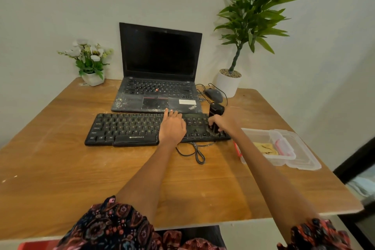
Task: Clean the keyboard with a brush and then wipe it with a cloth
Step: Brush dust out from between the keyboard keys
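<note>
A wooden table (60,158) carries a black keyboard (125,130), an open laptop (158,87), a mouse (214,95), 2 white plant pots (93,80) (228,84) and a clear plastic container (272,148) with its lid (304,158).

"ZEBRONICS" in small white letters, with a small logo mark before it, on the front lip of the flat black plastic keyboard (129,129), below the space bar. "ThinkPad", slanted, at the near right corner of the palm rest of the open dusty black laptop (158,87). Beside it a white rectangular sticker (187,101), print too small to read. Key legends blurred.
</note>
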